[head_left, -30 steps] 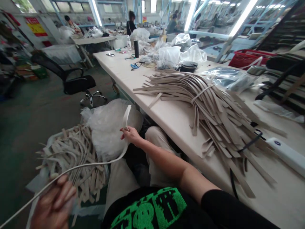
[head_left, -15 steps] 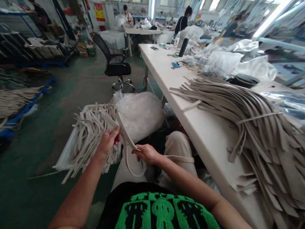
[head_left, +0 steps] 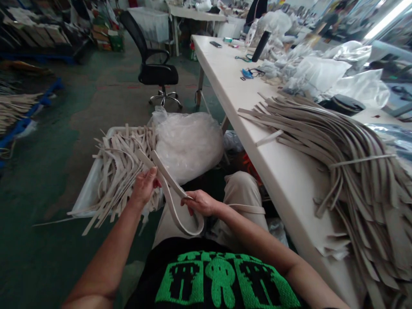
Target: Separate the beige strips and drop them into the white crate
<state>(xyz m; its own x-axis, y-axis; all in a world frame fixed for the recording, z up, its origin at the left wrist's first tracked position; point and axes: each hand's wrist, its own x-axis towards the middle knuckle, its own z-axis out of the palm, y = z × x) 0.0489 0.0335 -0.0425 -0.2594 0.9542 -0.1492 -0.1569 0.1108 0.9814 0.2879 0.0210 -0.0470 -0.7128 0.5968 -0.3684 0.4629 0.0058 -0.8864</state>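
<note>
A beige flat strap (head_left: 172, 206) is bent into a loop above my lap, its two ends pointing up and away from me. My left hand (head_left: 144, 185) pinches one length of it between thumb and fingers. Closed on the other length is my right hand (head_left: 199, 203), lower and to the right. Just beyond my left hand, a white plastic bin (head_left: 84, 198) on the floor is heaped with similar loose straps (head_left: 124, 163). A further strap (head_left: 246, 209) crosses my right thigh.
On my right runs a long white table (head_left: 222, 73) bearing a tied bundle of straps (head_left: 347, 150) and crumpled plastic bags (head_left: 322, 73). A full plastic bag (head_left: 189, 146) sits beside the bin. Farther off stands a black office chair (head_left: 157, 73). A blue pallet (head_left: 28, 116) lies at left.
The strap's loop between my hands hangs wider and rounder than before. Both hands keep their hold, with small shifts. My view has tipped downward, so the far workers are mostly cut off.
</note>
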